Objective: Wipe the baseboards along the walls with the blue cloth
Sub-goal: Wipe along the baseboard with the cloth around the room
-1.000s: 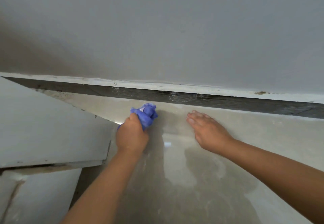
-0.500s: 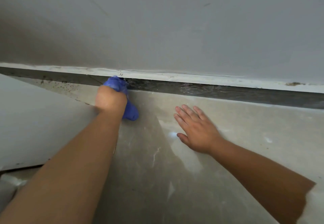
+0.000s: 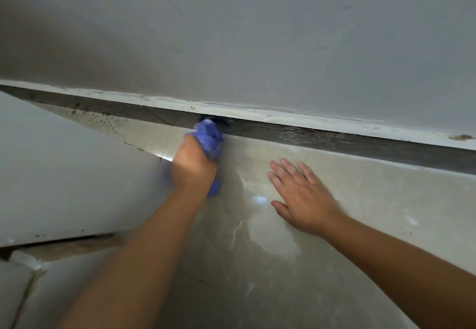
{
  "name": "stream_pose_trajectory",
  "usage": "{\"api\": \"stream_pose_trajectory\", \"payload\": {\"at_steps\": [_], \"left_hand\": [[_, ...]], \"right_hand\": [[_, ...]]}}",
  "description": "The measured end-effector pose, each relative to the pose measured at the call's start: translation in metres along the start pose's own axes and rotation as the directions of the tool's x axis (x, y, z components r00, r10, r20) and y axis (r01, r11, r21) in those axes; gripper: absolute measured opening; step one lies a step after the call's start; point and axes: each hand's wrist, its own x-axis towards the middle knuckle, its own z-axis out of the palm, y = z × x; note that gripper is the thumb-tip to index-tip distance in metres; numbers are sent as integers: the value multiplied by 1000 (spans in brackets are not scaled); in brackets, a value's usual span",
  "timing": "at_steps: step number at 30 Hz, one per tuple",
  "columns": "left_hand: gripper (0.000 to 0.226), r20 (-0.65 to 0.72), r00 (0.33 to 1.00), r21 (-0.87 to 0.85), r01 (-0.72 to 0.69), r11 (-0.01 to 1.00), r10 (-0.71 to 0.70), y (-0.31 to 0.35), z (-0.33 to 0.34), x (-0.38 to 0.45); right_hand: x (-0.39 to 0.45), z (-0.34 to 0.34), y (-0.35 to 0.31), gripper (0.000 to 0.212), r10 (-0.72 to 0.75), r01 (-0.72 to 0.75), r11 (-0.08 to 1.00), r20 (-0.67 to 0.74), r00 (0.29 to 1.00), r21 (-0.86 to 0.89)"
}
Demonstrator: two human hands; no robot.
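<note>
At the far left a pale grey panel [image 3: 64, 174] lies at an angle over the floor, and behind it the dark baseboard [image 3: 360, 143] runs along the foot of the grey wall [image 3: 231, 32]; that leftmost stretch looks dull, with dark specks scattered on the floor just in front of it, so I judge it not yet wiped. Next comes the left hand [image 3: 193, 166], clenched into a fist around the bunched blue cloth [image 3: 208, 135]; the top of the wad is pressed against the baseboard face, just under the white painted strip [image 3: 283, 116], while a tail of cloth hangs out below the fist. To the right of the cloth the baseboard shows shiny, smeared streaks, which reads as a damp, freshly wiped section. Further right, the right hand [image 3: 301, 194] lies flat on the floor [image 3: 386, 212], fingers spread and holding nothing, apparently bracing the body. At the far right a small brown mark sits on the white strip. The wiping appears partly done along this wall; other walls are out of view.
</note>
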Motion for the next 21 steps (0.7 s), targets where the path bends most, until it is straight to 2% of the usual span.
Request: {"api": "stream_pose_trajectory", "payload": {"at_steps": [3, 6, 11, 17, 19, 21], "left_hand": [[35, -85, 985, -135, 140, 981, -152, 4, -12, 12], [38, -93, 980, -197, 156, 968, -177, 15, -17, 19], [41, -83, 991, -173, 91, 981, -107, 27, -3, 7], [40, 83, 985, -36, -147, 989, 149, 34, 18, -29], [35, 67, 990, -65, -117, 991, 121, 32, 18, -32], [31, 10, 1000, -139, -5, 990, 6, 26, 9, -26]], "right_hand": [[1, 0, 0, 61, 2, -2, 1000, -11, 1000, -9], [0, 3, 0, 61, 1, -1, 1000, -21, 1000, 0], [-1, 5, 0, 60, 3, -3, 1000, -49, 999, -3], [0, 2, 1, 60, -11, 11, 1000, -58, 998, -4], [-1, 0, 1, 59, -12, 12, 1000, -59, 998, -6], [-1, -1, 0, 58, -9, 9, 1000, -63, 998, -4]]}}
